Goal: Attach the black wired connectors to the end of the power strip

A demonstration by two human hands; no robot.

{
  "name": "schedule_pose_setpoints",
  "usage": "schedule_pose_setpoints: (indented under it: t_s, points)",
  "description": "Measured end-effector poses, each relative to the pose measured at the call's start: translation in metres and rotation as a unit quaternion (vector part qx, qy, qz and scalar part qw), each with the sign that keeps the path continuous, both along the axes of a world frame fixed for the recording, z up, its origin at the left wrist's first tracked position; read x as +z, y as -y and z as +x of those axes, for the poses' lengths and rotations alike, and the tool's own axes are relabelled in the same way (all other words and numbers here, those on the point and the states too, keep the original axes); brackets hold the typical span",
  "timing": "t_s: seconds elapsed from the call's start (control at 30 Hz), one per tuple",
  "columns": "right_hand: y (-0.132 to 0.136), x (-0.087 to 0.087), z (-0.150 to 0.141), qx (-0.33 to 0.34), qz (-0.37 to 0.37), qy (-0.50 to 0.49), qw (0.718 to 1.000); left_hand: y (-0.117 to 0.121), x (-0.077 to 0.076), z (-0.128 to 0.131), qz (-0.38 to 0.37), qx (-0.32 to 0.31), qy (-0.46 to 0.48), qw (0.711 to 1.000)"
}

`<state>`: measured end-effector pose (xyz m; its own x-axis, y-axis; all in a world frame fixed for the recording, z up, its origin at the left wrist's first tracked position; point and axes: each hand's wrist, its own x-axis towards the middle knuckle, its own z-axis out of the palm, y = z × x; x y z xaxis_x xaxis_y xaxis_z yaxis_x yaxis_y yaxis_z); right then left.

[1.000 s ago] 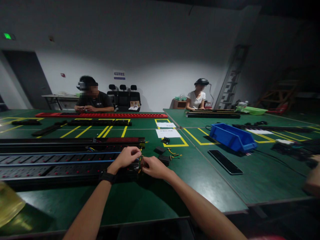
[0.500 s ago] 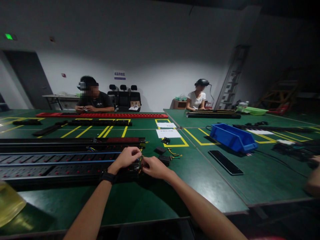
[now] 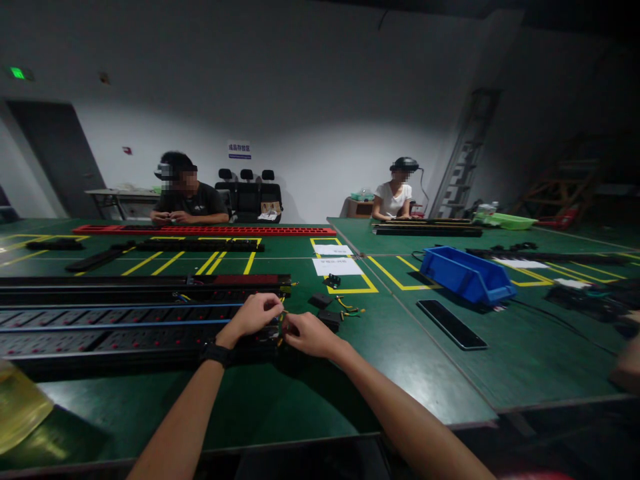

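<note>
At the right end of a long black power strip (image 3: pixel 150 339) with red-marked sockets, my hands meet close together. My left hand (image 3: pixel 256 313), with a black band on the wrist, lies over the strip's end, its thumb and fingertips pinched on thin wires. From the right, my right hand (image 3: pixel 307 333) has its fingers curled and pinched on the same wires (image 3: pixel 281 327), which look yellow-green; their ends are hidden by the fingers. Just beyond the right hand lie a black block (image 3: pixel 320 300) and a second black block (image 3: pixel 329 319) with loose yellow wires (image 3: pixel 349 307).
A blue bin (image 3: pixel 465 277) and a phone (image 3: pixel 451 324) lie to the right. White papers (image 3: pixel 337 267) sit in yellow-taped areas. A red rail (image 3: pixel 205 231) runs across the far side, where two people sit. A yellow container (image 3: pixel 20 407) stands at the near left.
</note>
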<state>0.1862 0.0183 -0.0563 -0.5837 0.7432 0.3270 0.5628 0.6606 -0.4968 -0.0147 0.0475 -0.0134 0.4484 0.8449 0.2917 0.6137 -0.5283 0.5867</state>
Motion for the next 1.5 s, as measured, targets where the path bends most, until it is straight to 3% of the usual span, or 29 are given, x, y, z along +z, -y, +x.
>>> schedule_pose_setpoints:
  t_s: [1.5]
  points:
    - [0.0027,0.0053,0.0003,-0.01,-0.013,0.014,1.0,0.0015,0.0025,0.0014,-0.003,0.002,-0.002,1.0]
